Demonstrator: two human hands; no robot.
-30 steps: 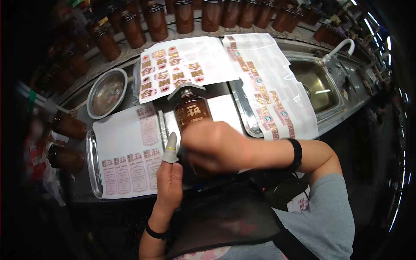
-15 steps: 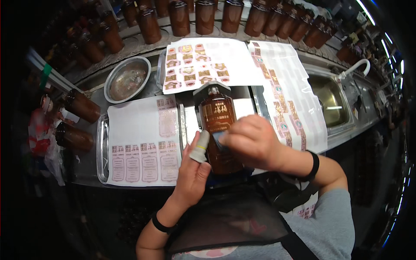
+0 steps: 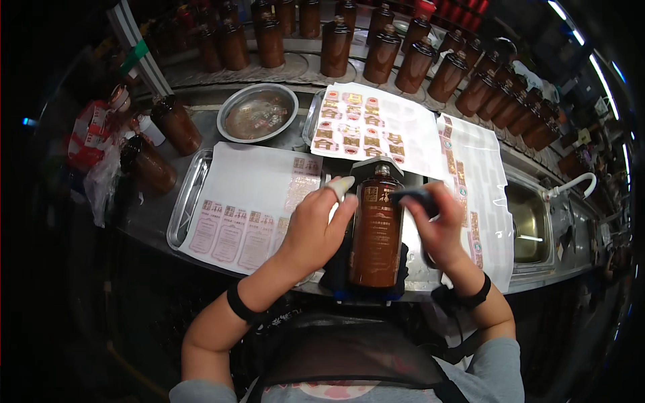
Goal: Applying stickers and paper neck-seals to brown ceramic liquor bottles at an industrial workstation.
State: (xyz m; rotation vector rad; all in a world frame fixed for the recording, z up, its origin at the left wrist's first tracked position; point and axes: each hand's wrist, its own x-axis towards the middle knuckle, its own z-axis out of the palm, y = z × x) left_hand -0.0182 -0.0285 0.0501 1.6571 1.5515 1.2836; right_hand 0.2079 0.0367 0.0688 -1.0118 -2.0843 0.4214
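Note:
A brown glass bottle [image 3: 376, 236] with gold printing rests neck-away in a dark-padded cradle [image 3: 339, 265] right in front of me. To its left, my left hand [image 3: 310, 232] is open, thumb and fingers apart, a pale finger cot [image 3: 343, 185] on one finger. Whether it touches the glass I cannot tell. My right hand [image 3: 445, 228] grips a small dark flat scraper [image 3: 418, 199], blurred, beside the bottle's upper right edge. Left of the bottle lies a sheet of transfer labels [image 3: 252, 181], partly under my left forearm.
Behind the bottle lie a sheet of gold-and-red labels [image 3: 410, 121] and, to the right, another label sheet [image 3: 494, 195]. A metal bowl [image 3: 293, 121], a metal tray [image 3: 176, 228] and a sink [image 3: 534, 232] surround the work spot. Several brown bottles [image 3: 336, 50] line a conveyor at the back.
My right hand has pulled back to the bottle's right with the scraper. My left hand has shifted up beside the bottle's shoulder, its fingers off the front. The view has turned.

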